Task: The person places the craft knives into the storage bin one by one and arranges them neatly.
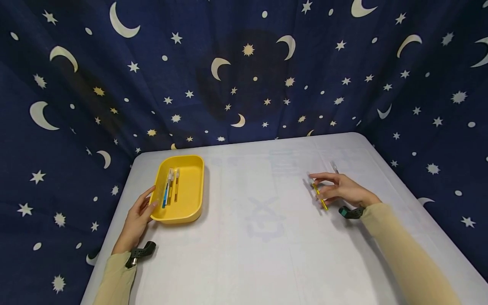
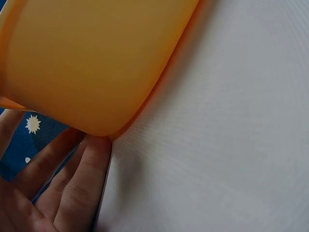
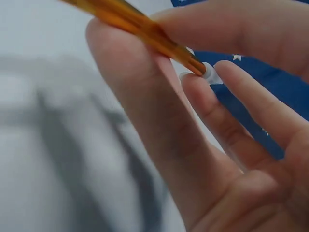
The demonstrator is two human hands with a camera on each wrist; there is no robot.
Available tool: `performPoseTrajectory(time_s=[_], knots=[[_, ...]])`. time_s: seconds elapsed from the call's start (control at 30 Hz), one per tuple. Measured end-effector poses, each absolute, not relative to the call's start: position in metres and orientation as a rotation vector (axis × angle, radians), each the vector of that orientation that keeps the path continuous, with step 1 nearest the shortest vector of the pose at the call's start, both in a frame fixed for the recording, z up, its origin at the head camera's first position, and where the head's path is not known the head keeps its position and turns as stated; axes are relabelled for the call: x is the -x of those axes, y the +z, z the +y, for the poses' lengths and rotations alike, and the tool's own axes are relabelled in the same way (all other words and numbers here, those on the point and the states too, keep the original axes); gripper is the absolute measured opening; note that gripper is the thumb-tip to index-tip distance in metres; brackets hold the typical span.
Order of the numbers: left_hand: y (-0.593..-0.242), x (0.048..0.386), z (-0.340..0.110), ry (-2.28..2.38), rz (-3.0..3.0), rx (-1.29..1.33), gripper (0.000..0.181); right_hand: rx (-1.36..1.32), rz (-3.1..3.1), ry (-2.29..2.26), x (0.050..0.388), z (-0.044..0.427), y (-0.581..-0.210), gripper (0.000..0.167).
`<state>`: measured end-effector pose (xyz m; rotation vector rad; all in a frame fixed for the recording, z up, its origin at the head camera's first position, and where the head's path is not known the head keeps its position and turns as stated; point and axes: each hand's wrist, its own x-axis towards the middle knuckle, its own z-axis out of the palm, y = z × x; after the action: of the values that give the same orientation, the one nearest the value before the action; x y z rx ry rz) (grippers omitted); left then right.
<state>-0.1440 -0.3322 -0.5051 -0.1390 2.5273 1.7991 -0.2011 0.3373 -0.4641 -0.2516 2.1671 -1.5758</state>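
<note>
My right hand (image 1: 345, 190) pinches a slim, gold pen-like stick (image 1: 320, 197) between thumb and fingers, above the right part of the table. In the right wrist view the stick (image 3: 140, 26) has a shiny gold barrel and a clear-whitish end; its exact kind cannot be told. At the left, my left hand (image 1: 139, 216) grips a yellow tray (image 1: 192, 190) by its near-left side, thumb at the rim and fingers against the outer wall. Inside the tray lie a blue pen-like stick (image 1: 165, 195) and two brownish ones (image 1: 176, 190) with clear ends.
Another slim stick (image 1: 334, 167) shows beyond my right hand, its remainder hidden by the hand. A white cloth covers the table (image 1: 244, 262). Dark blue curtains (image 1: 244, 84) with moons and stars hang at the back and sides.
</note>
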Motion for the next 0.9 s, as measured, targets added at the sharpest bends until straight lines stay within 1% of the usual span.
performPoseTrajectory(time_s=[0.2,0.4,0.67,0.9], knots=[[-0.505,0.144,-0.333,1.807,2.520,0.146,0.065,0.306,2.125,-1.614,0.201,0.318,-0.455,0.074],[-0.505,0.145,-0.334,1.805,2.512,0.151,0.066,0.376,2.055,-1.687,0.197,0.288,-0.444,0.074],[-0.504,0.145,-0.334,1.804,2.503,0.157,0.066,0.466,1.979,-1.818,0.189,0.246,-0.427,0.080],[-0.505,0.144,-0.333,1.808,2.514,0.145,0.065,0.540,1.872,-1.927,0.188,0.215,-0.418,0.089]])
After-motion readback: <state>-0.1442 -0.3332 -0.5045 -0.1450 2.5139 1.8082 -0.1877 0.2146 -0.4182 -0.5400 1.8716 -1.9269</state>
